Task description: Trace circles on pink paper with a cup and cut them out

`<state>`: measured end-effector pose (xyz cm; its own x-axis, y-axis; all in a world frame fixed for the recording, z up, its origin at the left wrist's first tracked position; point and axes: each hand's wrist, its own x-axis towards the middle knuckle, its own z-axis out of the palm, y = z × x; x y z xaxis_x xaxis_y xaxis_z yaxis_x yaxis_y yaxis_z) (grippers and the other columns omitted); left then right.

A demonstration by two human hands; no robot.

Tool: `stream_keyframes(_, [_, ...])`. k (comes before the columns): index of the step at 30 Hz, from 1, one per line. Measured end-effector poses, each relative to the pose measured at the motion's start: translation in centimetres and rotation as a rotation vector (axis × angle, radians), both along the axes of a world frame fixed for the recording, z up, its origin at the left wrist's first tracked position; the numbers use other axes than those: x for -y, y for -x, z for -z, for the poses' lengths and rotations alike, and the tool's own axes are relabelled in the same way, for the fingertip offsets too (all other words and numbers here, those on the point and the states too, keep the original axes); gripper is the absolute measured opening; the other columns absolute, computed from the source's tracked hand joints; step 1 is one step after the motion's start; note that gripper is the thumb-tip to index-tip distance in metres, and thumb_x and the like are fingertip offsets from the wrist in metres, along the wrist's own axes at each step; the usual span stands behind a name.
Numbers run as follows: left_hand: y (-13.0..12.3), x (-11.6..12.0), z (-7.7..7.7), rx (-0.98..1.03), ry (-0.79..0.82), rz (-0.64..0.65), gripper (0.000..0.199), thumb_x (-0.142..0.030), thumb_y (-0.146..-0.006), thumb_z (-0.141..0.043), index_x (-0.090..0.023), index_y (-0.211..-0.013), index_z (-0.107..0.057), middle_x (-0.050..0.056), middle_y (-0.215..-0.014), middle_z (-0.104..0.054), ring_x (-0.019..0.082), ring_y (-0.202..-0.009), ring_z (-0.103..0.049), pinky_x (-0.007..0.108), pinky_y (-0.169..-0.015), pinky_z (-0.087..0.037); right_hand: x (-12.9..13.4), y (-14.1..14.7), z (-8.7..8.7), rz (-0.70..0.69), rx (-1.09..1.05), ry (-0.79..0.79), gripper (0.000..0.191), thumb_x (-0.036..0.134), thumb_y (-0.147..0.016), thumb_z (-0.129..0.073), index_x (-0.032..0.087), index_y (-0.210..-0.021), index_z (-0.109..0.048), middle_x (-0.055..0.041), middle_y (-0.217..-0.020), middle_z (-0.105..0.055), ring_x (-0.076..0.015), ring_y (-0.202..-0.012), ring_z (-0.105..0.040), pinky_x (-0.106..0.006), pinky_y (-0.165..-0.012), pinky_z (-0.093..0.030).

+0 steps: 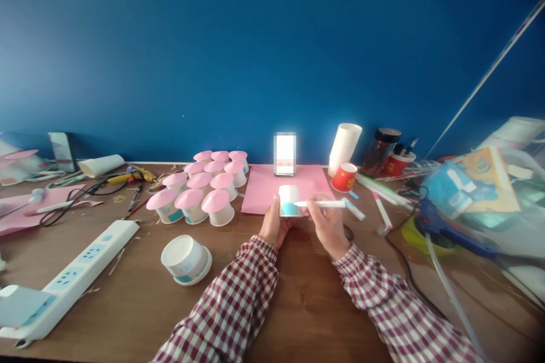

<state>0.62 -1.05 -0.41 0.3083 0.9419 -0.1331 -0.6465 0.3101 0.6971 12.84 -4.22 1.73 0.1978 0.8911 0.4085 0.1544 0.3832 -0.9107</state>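
In the middle of the view, a white paper cup (288, 193) with a blue patch is held by my left hand (273, 226), its fingers wrapped round the left side and bottom. My right hand (328, 227) grips a white marker (324, 204), its tip pointing left at the cup's blue patch. Whether the tip touches the cup I cannot tell. Behind the cup lies a sheet of pink paper (259, 190), with a phone (285, 154) standing upright on it. Several paper cups topped with pink cones (191, 198) stand in rows to the left.
Near my left forearm sits a white cup on a lid (186, 258). A power strip (85, 264) lies at the left, a yellow glue gun (131, 176) behind it. At right are stacked white cups (344, 147), a red cup (344, 177), a blue glue gun (455, 235) and cables.
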Motion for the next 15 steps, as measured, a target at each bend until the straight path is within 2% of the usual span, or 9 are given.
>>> stream_keyframes(6, [0.1, 0.19, -0.24, 0.027, 0.017, 0.008, 0.048, -0.048, -0.089, -0.043, -0.006, -0.108, -0.058, 0.015, -0.094, -0.067, 0.021, -0.08, -0.064, 0.031, -0.071, -0.054, -0.11, -0.04, 0.07, -0.007, -0.013, -0.002, 0.019, 0.033, -0.085, -0.055, 0.017, -0.074, -0.057, -0.0009, -0.064, -0.061, -0.0125, -0.059, -0.056, -0.024, -0.057, -0.046])
stream_keyframes(12, [0.22, -0.15, -0.29, 0.026, 0.118, -0.039, 0.047, -0.048, -0.089, -0.043, -0.007, -0.108, -0.057, 0.014, -0.091, -0.066, 0.019, -0.076, -0.064, 0.031, -0.067, -0.054, -0.02, -0.04, -0.61, 0.058, -0.087, 0.023, 0.022, 0.033, -0.083, -0.056, 0.017, -0.068, -0.055, 0.0012, -0.057, -0.057, -0.011, -0.053, -0.053, -0.021, -0.051, -0.045])
stream_keyframes(15, [0.23, -0.12, -0.35, 0.04, 0.121, -0.02, 0.047, -0.047, -0.089, -0.043, -0.007, -0.108, -0.057, 0.014, -0.091, -0.067, 0.019, -0.076, -0.064, 0.032, -0.069, -0.054, -0.09, -0.06, -0.53, 0.059, -0.095, 0.042, 0.023, 0.034, -0.083, -0.057, 0.017, -0.068, -0.056, 0.001, -0.058, -0.058, -0.011, -0.054, -0.054, -0.021, -0.05, -0.045])
